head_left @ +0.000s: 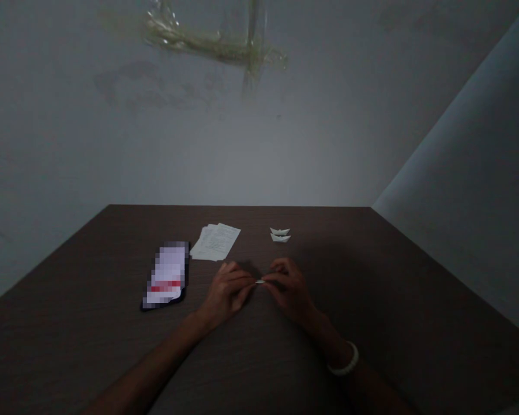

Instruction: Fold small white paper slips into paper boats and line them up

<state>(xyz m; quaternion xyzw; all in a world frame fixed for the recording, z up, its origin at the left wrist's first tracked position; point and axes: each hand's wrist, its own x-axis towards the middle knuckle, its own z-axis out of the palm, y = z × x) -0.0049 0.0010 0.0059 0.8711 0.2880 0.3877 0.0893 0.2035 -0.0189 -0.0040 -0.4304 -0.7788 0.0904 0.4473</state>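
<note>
Between my two hands is a small folded piece of white paper [260, 282], mostly hidden by the fingers. My left hand [228, 289] pinches its left end between thumb and fingers. At the other end, the thumb and forefinger of my right hand [290, 288] are closed on the same paper. Beyond my right hand, two small white paper boats [280, 234] sit one behind the other on the dark table. A loose stack of printed paper sheets [215, 242] lies past my left hand.
On the left of the brown wooden table [90, 276] lies a phone [166, 275] with its lit screen blurred out. A pale bracelet [345, 362] circles my right wrist. Behind the table's far edge rises a grey wall [259, 144] with tape on it.
</note>
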